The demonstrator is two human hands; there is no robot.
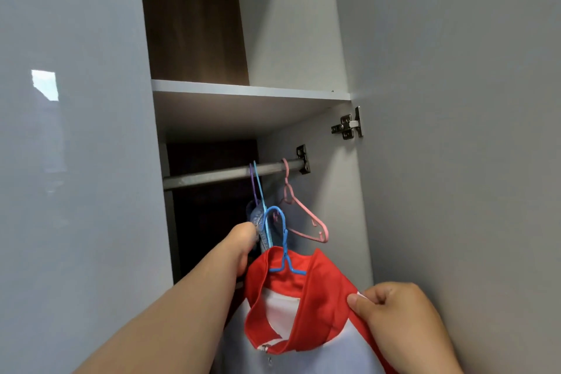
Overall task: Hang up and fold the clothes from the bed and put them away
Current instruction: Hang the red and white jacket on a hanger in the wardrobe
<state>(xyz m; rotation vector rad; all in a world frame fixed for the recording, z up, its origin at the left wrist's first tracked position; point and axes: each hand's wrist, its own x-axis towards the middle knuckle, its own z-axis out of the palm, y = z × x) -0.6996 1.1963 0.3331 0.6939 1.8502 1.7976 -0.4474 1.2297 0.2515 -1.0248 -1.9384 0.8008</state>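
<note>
A red and white jacket (306,300) sits on a blue hanger (283,240), held up below the wardrobe rail (218,176). The hanger's hook is under the rail, not on it. My right hand (397,316) pinches the jacket's red shoulder at the lower right. My left hand (243,244) reaches into the wardrobe and touches a blue-grey garment (258,217) that hangs from the rail on thin purple and light blue hangers; whether it grips the garment is unclear. An empty pink hanger (303,215) hangs at the rail's right end.
The wardrobe has a white shelf (249,91) above the rail and a dark back panel. A glossy grey closed door (76,161) is on the left. The open door (455,130) with a metal hinge (347,126) stands on the right.
</note>
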